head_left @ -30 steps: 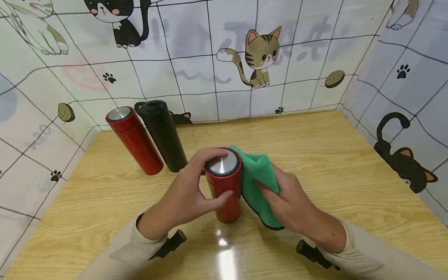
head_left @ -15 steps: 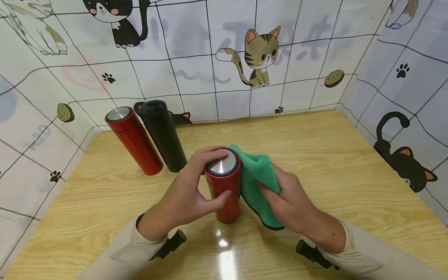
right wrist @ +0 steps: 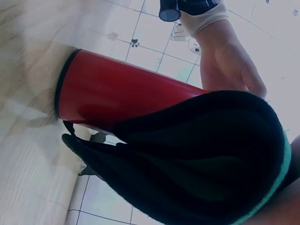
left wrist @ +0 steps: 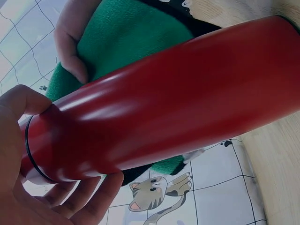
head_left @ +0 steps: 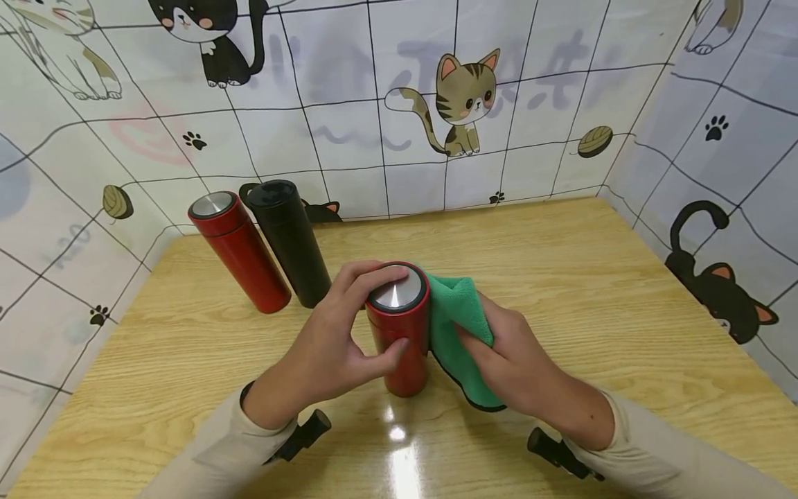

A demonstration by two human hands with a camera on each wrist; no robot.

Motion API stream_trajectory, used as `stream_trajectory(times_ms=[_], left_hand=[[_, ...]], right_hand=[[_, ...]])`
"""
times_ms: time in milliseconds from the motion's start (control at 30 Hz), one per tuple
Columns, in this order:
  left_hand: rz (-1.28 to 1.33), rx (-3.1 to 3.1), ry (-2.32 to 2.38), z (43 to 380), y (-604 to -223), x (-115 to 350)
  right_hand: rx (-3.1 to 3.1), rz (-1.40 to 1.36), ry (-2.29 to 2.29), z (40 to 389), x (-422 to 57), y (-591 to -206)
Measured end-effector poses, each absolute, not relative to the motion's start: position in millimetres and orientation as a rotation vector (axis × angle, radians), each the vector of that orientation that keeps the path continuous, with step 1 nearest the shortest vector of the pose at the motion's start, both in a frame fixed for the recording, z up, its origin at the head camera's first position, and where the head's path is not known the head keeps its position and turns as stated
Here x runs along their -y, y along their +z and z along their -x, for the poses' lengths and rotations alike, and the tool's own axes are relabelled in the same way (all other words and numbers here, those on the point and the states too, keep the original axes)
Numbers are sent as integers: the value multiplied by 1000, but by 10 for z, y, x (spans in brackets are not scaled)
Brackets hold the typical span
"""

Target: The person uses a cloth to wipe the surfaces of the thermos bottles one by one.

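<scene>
A red thermos (head_left: 406,360) with a silver-topped lid (head_left: 395,291) stands upright on the table between both hands. My left hand (head_left: 330,339) grips it near the top, one finger lying over the lid and the thumb on the near side. In the left wrist view the thumb and fingers wrap the red body (left wrist: 187,98) just by the lid seam. My right hand (head_left: 514,353) holds a green cloth (head_left: 458,312) with a dark edge, pressed to the thermos's right side. The folded cloth (right wrist: 201,159) hides part of the right hand in its wrist view.
Behind and to the left stand another red thermos (head_left: 243,256) and a black thermos (head_left: 293,242), close together. The wooden table (head_left: 592,291) meets cat-patterned walls (head_left: 349,138) at the back and sides.
The cloth and right hand have shifted slightly; the cloth's upper corner has slid lower behind the thermos. The left hand keeps its grip, its fingers slightly moved.
</scene>
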State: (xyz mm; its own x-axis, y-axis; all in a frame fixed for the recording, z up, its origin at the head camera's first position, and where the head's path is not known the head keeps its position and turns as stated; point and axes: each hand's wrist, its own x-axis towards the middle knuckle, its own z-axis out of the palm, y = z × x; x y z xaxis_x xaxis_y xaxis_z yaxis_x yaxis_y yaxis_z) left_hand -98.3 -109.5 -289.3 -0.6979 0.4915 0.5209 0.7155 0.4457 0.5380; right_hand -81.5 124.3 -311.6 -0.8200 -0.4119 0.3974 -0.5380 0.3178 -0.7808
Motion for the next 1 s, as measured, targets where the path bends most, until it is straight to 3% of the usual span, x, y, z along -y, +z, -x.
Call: stream_trajectory(times_ms=[1000], left_hand=[[1111, 2397, -1106, 985, -2866, 1084]], right_hand=[[2425, -874, 1480, 799, -1258, -3087]])
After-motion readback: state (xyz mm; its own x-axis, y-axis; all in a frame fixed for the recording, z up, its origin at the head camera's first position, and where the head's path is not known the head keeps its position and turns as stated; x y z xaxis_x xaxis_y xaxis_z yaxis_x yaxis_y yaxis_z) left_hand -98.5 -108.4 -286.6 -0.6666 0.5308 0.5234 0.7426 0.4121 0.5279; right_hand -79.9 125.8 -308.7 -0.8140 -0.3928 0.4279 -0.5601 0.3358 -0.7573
